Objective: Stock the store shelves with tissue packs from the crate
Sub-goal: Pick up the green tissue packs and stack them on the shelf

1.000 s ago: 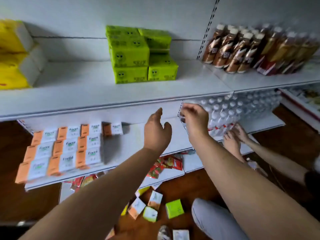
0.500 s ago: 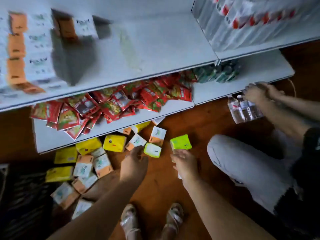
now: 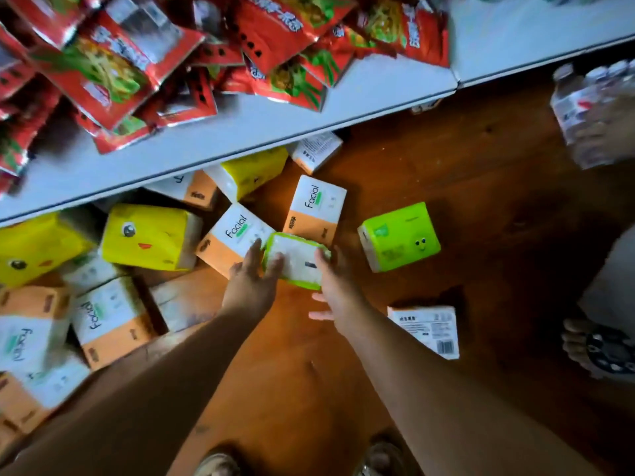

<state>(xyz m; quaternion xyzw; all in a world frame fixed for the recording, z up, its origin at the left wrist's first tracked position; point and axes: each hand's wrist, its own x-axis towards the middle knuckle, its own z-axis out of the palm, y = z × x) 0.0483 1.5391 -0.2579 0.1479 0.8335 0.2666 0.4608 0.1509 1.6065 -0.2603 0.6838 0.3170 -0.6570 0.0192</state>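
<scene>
Green-edged white plastic tissue pack (image 3: 296, 262) lies on the brown wooden floor (image 3: 457, 173), before the white metal shelf (image 3: 275, 127). Our left hand (image 3: 252, 286) and right hand (image 3: 338, 288) flank it, straight fingers touching its sides.

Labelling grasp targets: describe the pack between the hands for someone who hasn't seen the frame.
On the wooden floor below the white shelf lie scattered tissue packs. The target pack sits mid-frame between the left hand and right hand, fingers touching it. Only it shows a white face rimmed in lime green; neighbours are orange-and-white, and the smiley pack to its right is green-faced.
</scene>
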